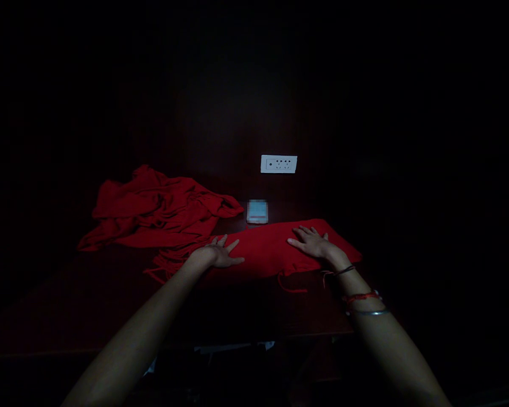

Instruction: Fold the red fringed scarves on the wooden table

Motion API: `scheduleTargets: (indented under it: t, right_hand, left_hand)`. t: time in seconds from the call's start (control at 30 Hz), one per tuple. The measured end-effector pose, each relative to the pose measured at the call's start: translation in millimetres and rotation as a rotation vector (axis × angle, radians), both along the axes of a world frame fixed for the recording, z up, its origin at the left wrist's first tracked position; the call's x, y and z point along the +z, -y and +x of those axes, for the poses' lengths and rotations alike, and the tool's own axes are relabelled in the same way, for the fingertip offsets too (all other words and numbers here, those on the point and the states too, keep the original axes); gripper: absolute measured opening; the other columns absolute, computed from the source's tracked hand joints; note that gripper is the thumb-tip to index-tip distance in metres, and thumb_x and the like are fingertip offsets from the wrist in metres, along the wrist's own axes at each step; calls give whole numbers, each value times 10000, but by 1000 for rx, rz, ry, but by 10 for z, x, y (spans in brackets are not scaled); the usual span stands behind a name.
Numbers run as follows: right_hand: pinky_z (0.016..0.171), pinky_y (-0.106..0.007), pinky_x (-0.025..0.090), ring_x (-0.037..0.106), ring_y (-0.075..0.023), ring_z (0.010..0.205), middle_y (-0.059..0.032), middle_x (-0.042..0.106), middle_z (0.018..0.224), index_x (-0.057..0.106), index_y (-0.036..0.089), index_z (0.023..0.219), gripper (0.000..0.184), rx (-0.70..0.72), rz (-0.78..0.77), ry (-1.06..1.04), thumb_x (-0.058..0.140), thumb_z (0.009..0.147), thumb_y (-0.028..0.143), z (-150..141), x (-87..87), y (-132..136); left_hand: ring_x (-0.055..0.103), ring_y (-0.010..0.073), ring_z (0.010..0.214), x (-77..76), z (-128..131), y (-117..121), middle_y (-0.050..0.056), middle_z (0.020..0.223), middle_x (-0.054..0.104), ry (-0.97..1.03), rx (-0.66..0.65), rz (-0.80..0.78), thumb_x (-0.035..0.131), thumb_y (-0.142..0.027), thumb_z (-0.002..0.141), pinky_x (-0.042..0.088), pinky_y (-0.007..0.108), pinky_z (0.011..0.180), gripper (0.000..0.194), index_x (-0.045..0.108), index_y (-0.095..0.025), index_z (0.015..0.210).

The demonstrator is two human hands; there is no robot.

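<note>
A red fringed scarf (265,249) lies folded into a long flat strip on the dark table. My left hand (223,252) rests on its left part, fingers spread and palm down. On the right part lies my right hand (310,242), also flat with the fingers apart. Tassels stick out at the scarf's left end, and one loose strand hangs off its near edge between the hands. Behind and to the left, a crumpled heap of red cloth (161,209) lies in loose folds. Its border with the scarf's fringe is hard to make out.
A small light-blue, blurred-out item (257,211) sits just behind the scarf. On the dark wall above it is a white socket panel (279,164). The table (110,305) has its front edge below my forearms; pale objects show dimly underneath. The surroundings are very dark.
</note>
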State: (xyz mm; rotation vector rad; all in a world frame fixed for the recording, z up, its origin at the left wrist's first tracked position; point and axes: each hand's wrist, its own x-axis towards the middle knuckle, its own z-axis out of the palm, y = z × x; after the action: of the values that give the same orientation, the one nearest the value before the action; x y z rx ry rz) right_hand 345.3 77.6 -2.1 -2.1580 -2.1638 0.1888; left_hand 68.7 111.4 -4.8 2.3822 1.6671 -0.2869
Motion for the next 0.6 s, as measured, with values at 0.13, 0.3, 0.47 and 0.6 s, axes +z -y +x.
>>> scheduleTargets:
  t: [0.13,0.3,0.47,0.6]
  right_hand:
    - [885,-620,55,-43,-308,1226,-5,23,1383,89,319,1302,704,84,190,15,161,701,679,-102,-1,19]
    - [896,-610,22,5,-318,1225,1,42,1381,87,349,1292,685,122,-121,34,152,698,683,-125,-68,-31]
    - [901,-602,21,-9,-306,1228,-12,49,1381,104,330,1296,667,136,30,4,168,720,659,-156,-19,45]
    - [907,-594,17,-38,-295,1229,9,19,1381,73,344,1294,668,232,50,-4,203,718,655,-221,15,122]
  left_hand:
    - [98,401,1187,9,14,69,110,1360,93,-7,47,-27,369,-775,503,210,549,877,919,200,-307,1276]
    - [151,421,1171,40,-36,54,155,1344,141,-20,75,-18,397,-792,441,229,563,856,991,256,-267,1270]
    - [196,422,1158,133,-110,58,150,1345,154,-92,108,-51,445,-774,412,278,545,841,1040,210,-261,1286]
    - [316,400,1113,174,-164,61,143,1324,233,-103,139,-86,522,-723,391,351,496,808,1043,234,-263,1281]
